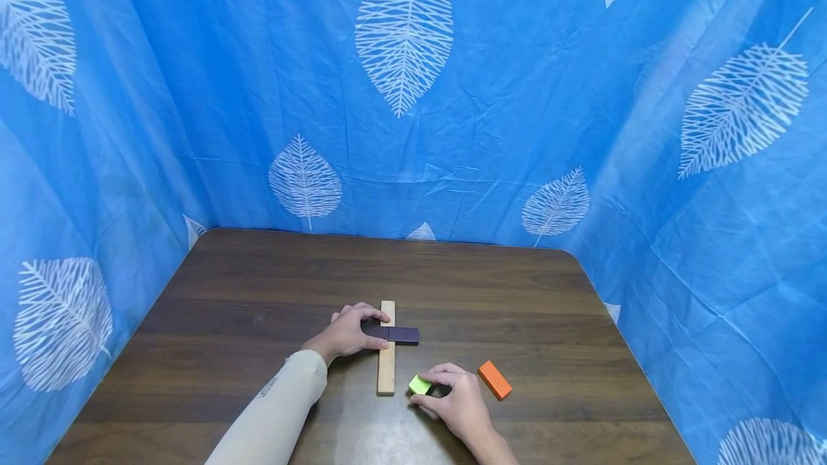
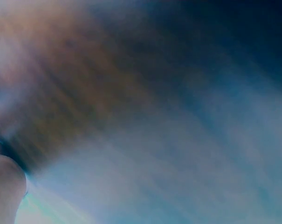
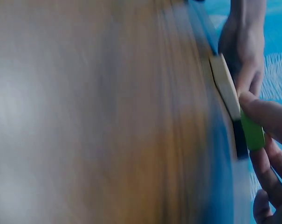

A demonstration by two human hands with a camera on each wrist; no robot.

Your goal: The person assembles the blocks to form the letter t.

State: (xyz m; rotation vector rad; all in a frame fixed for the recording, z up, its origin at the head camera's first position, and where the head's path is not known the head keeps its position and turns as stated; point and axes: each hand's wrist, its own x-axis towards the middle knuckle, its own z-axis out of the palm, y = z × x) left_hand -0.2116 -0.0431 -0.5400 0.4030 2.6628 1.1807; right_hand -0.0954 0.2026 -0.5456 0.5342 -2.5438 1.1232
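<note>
A pale wooden strip (image 1: 386, 372) lies on the brown table, pointing away from me. Dark purple blocks (image 1: 404, 336) lie across it, their ends meeting near the strip. My left hand (image 1: 345, 332) reaches in from the left, thumb and forefinger on either side of the left purple block. Nearer to me, my right hand (image 1: 460, 404) pinches a bright green block (image 1: 419, 384) between thumb and fingers, right of the strip's near end. In the right wrist view the green block (image 3: 252, 132) shows between the fingertips. The left wrist view is mostly blur.
An orange block (image 1: 494, 379) lies just right of my right hand. Brown wood-grain table (image 1: 291, 264) surrounds the pieces. A blue leaf-patterned cloth (image 1: 478, 135) hangs behind the table and along both sides.
</note>
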